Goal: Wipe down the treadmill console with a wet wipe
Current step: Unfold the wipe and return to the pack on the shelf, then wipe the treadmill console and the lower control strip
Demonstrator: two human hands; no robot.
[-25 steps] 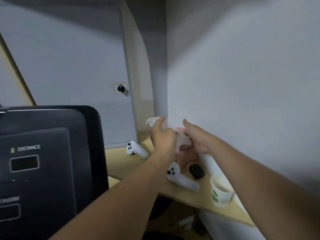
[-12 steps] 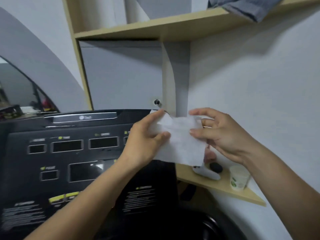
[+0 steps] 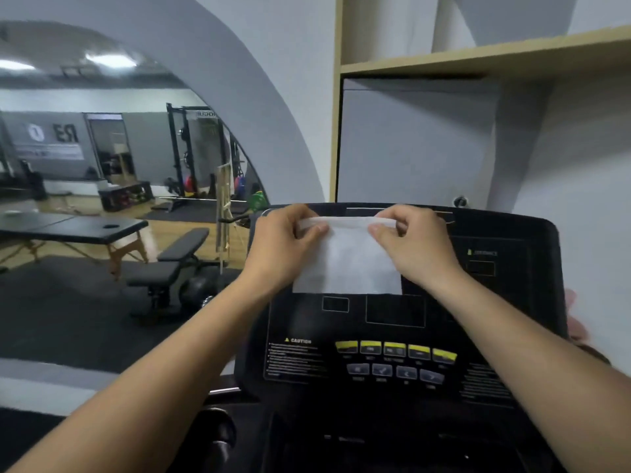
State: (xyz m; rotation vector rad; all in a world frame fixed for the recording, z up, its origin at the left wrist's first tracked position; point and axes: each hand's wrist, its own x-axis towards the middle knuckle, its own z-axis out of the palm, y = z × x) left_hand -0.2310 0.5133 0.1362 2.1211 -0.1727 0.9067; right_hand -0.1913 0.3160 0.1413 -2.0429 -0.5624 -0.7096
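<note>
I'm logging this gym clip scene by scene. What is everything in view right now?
wipe: one, white, held spread over the console's upper part
console: one, black, centre, below the hands
yellow buttons: five, in a row low on the console
shelf: one, light wood, upper right
mirror: one, arched, left, reflecting gym gear
left hand: pinching the wipe's top left corner
right hand: pinching its top right corner

A white wet wipe [image 3: 346,257] is held spread flat, its top edge folded over, hanging in front of the upper part of the treadmill console [image 3: 392,349]. The console is black, tilted back, with yellow and grey buttons low down.
</note>
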